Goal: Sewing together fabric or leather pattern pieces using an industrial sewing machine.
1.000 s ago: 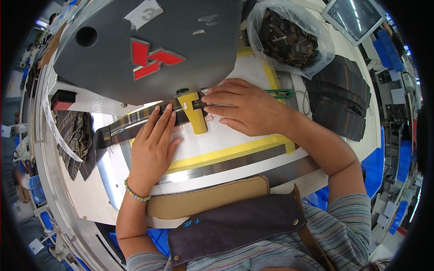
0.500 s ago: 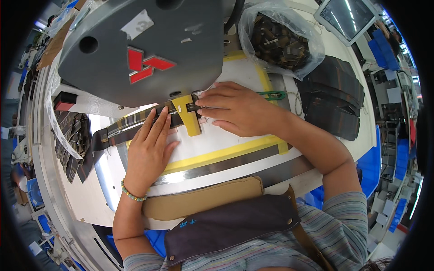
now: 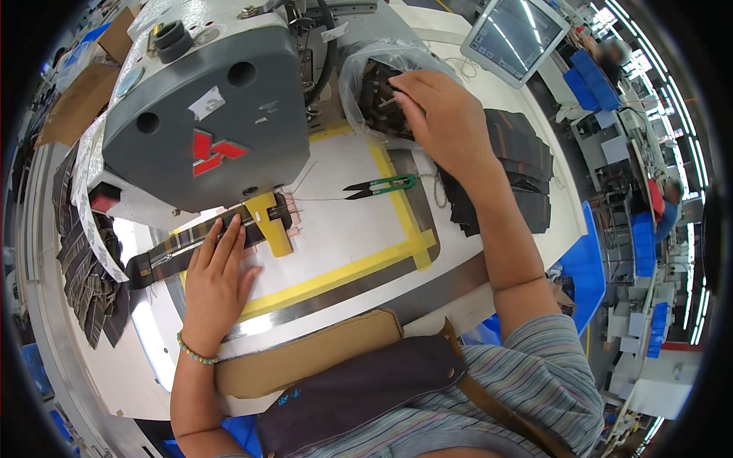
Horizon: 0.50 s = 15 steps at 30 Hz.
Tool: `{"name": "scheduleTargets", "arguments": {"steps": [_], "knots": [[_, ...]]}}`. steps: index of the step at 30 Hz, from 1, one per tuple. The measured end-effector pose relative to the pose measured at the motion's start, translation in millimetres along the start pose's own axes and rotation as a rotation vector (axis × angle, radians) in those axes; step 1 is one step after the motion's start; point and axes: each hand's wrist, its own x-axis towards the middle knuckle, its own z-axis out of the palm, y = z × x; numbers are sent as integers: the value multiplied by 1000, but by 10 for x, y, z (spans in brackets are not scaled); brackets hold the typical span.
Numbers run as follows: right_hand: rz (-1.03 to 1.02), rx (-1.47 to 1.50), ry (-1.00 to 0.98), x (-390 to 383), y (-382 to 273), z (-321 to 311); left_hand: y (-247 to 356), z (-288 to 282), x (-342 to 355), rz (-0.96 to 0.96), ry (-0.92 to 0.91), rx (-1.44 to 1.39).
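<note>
My left hand [image 3: 219, 285] lies with straight fingers on a dark plaid strip [image 3: 169, 252] with a zipper, whose right end sits in a yellow guide [image 3: 272, 234] under the grey machine head [image 3: 225, 130]. My right hand [image 3: 447, 130] is at an open clear plastic bag [image 3: 359, 72] of small dark plaid pieces [image 3: 376, 99], its fingers curled onto them; what they grip is hard to make out. Below it, green-handled snips [image 3: 398, 182] rest on the white, yellow-taped plate [image 3: 321, 259].
Stacked dark fabric pieces [image 3: 519, 191] lie at the right, more plaid pieces [image 3: 84, 282] hang at the left. A screen [image 3: 508, 38] stands at the upper right, blue bins [image 3: 580, 259] sit beyond the table's right edge, and co-workers [image 3: 668, 206] are at far right.
My right hand has left the yellow guide and moved up and right to the plastic bag, uncovering the snips. The view has shifted; my left hand stays on the strip.
</note>
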Motion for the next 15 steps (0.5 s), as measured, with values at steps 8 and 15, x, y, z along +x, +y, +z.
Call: {"name": "scheduleTargets", "arguments": {"steps": [8, 15], "knots": [[-52, -252, -185, -46, 215, 233, 3, -14, -12, -7, 24, -45], [214, 671, -52, -73, -215, -4, 203, -289, 36, 55, 226, -104]]}}
